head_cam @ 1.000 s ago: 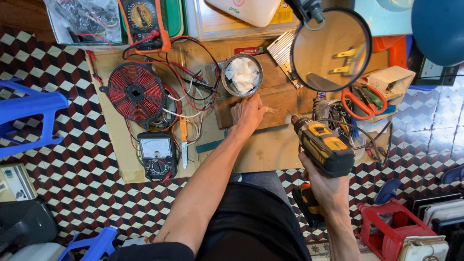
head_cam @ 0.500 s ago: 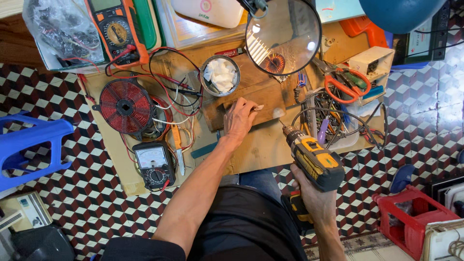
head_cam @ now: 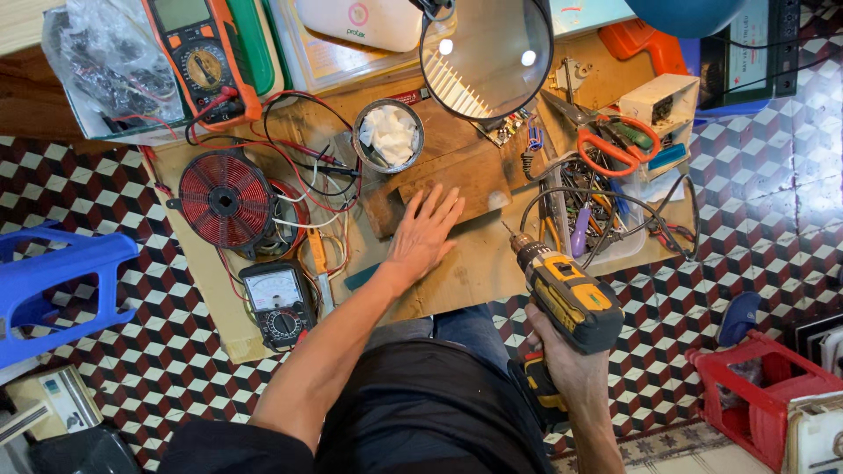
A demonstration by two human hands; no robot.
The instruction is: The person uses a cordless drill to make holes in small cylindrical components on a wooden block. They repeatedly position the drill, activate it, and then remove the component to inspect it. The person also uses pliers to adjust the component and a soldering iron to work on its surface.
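**Flat palm on the wood, drill gripped at the front edge**

Left hand [head_cam: 426,235] open, fingers spread, pressed flat on the wooden block [head_cam: 457,184] near the middle of the board [head_cam: 474,272]. Right hand [head_cam: 571,364] closed around the handle of a yellow and black drill [head_cam: 569,294], just off the board's front edge; bit angled up and left toward the block, tip close to it but apart from it, and well apart from the left hand's fingers.

Behind the block, a round tin [head_cam: 389,134] with white wadding inside. Above the back edge, a large round magnifier [head_cam: 487,57] over a ribbed metal piece. Toward the left edge, a red wire coil [head_cam: 226,200] with red and black leads trailing across to the tin. At the front left corner, a black dial meter [head_cam: 277,303]. Past the back left corner, an orange meter [head_cam: 200,61]. Near the right edge, orange-handled scissors [head_cam: 606,145] beside a tangle of cables and small tools in a shallow tray [head_cam: 615,250]. Off the board, a blue plastic stool [head_cam: 53,285] on the chequered floor at the left, a red crate [head_cam: 764,395] at the right.
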